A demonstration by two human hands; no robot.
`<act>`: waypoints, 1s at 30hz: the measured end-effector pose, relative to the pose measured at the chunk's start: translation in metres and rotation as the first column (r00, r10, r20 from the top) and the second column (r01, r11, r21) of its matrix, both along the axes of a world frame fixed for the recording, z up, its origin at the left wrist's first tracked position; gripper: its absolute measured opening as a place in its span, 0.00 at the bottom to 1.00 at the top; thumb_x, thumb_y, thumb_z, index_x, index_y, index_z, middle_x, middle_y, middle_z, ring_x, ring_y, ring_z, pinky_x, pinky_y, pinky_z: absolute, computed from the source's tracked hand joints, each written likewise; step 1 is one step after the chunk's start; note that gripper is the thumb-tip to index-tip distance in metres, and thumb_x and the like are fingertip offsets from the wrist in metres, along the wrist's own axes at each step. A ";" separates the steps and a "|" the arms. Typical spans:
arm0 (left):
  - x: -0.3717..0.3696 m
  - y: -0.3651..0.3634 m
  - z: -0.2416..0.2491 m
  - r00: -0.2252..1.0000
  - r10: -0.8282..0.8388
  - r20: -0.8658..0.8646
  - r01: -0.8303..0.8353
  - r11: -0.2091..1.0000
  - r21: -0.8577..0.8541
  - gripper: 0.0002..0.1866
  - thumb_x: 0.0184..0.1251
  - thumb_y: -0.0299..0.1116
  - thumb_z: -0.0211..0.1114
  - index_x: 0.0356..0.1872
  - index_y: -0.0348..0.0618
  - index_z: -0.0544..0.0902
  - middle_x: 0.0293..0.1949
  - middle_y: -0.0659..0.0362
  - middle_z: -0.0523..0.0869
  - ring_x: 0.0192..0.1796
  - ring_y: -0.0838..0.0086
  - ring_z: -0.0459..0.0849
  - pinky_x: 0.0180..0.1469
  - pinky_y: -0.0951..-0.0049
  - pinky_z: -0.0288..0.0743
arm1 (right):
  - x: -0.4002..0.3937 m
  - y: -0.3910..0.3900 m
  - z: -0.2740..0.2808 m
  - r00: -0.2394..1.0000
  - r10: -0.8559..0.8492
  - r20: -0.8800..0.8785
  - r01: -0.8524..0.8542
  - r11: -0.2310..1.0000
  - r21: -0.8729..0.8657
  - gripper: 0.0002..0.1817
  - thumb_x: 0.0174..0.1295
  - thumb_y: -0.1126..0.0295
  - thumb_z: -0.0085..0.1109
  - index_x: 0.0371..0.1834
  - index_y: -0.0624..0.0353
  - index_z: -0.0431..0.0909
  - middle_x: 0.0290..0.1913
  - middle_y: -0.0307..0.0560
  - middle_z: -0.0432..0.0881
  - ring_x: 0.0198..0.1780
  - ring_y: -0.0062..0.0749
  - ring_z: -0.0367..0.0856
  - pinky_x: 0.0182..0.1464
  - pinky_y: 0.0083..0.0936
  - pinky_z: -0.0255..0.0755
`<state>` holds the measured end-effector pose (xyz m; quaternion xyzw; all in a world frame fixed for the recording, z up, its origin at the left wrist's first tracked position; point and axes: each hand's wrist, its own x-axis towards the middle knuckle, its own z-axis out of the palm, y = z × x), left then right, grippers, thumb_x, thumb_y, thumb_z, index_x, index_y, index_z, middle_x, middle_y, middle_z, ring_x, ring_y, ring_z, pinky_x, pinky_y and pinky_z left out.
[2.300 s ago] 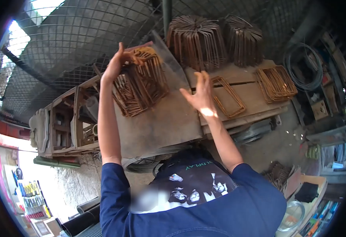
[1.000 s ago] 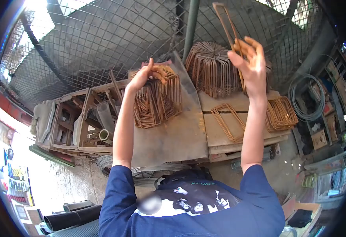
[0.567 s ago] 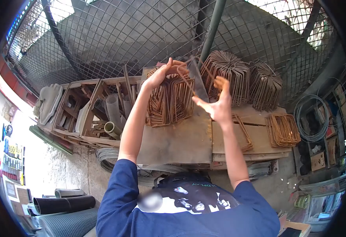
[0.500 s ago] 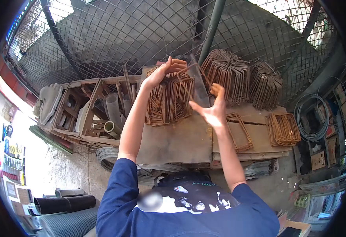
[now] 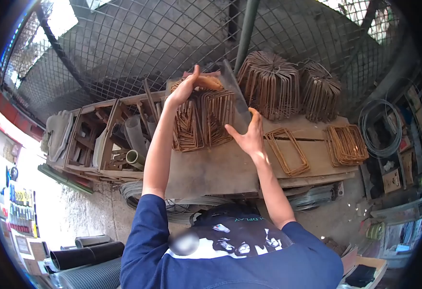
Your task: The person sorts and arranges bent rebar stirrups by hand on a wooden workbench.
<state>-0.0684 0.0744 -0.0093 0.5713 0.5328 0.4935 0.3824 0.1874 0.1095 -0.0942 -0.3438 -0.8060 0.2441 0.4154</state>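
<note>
Rusty rectangular steel stirrups stand bunched in a stack on the wooden table. My left hand is over the top of this stack, its fingers stretched across the upper bars and its thumb raised apart. It is open, and whether the fingertips touch the bars is hard to tell. Just right of the stack is my right hand, open with thumb and fingers spread wide and nothing between them. A flat grey metal bar leans behind the stack. A few loose stirrups lie flat to the right of my right hand.
Two tall bundles of stirrups stand at the back against the wire mesh. More stirrups lie at the table's right end. Wire coils hang at right. Wooden crates with pipes stand at left.
A tilted stirrup seen between my hands no longer shows apart from the stack. My left hand has moved slightly left and down, my right hand left. The view has shifted a little.
</note>
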 end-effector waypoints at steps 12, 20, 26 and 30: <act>0.016 -0.005 0.009 0.978 0.002 0.207 -0.009 1.000 0.029 0.41 0.73 0.65 0.33 0.47 0.35 0.83 0.45 0.54 0.86 0.52 0.69 0.80 0.61 0.69 0.65 | -0.038 0.014 0.100 0.861 0.411 -0.299 -0.417 0.907 0.047 0.17 0.65 0.69 0.59 0.55 0.62 0.75 0.44 0.50 0.84 0.38 0.27 0.84 0.37 0.25 0.76; 0.007 0.004 -0.006 0.949 0.192 0.249 -0.199 0.980 0.003 0.40 0.73 0.65 0.35 0.43 0.36 0.83 0.42 0.56 0.86 0.50 0.73 0.80 0.60 0.72 0.65 | -0.060 0.026 0.120 0.867 0.450 -0.214 -0.468 0.883 -0.040 0.10 0.65 0.68 0.58 0.42 0.65 0.78 0.34 0.56 0.83 0.35 0.41 0.84 0.35 0.31 0.74; 0.003 0.002 0.003 0.994 -0.079 0.069 0.076 0.996 0.039 0.47 0.70 0.69 0.28 0.30 0.33 0.84 0.32 0.53 0.87 0.43 0.69 0.80 0.56 0.70 0.66 | 0.025 0.034 0.076 0.978 0.203 -0.043 -0.207 0.974 -0.091 0.29 0.59 0.52 0.64 0.52 0.66 0.74 0.44 0.57 0.82 0.46 0.42 0.82 0.48 0.33 0.75; 0.007 0.001 0.005 0.995 -0.078 0.064 0.074 0.995 0.074 0.46 0.69 0.70 0.28 0.29 0.35 0.83 0.31 0.52 0.86 0.38 0.66 0.83 0.53 0.69 0.69 | 0.112 0.044 0.005 0.845 -0.141 0.517 0.196 0.979 -0.053 0.43 0.49 0.48 0.71 0.63 0.64 0.65 0.61 0.64 0.69 0.64 0.53 0.68 0.62 0.47 0.63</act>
